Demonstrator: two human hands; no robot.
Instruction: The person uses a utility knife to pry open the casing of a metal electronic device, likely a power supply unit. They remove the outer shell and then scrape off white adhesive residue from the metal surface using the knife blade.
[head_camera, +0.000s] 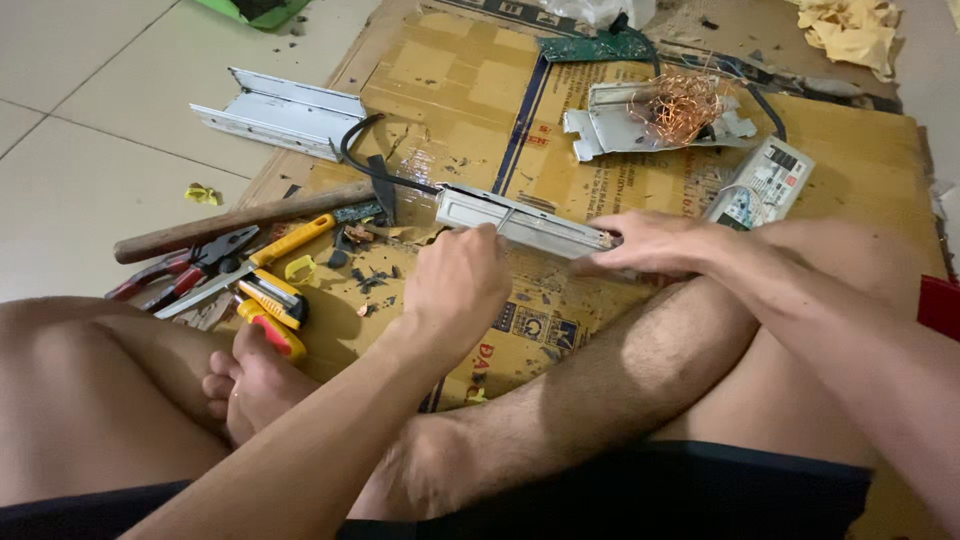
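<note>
The metal casing is being gripped by both the left hand and right hand; its sharp sheet edges are risking cut fingers if a hand slips.

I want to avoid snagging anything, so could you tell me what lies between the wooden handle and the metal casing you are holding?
In the head view, a black cable.

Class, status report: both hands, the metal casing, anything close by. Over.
Left hand fisted against metal casing. Right hand clamps its far end. Pliers, hammer handle lie left, apart.
</note>
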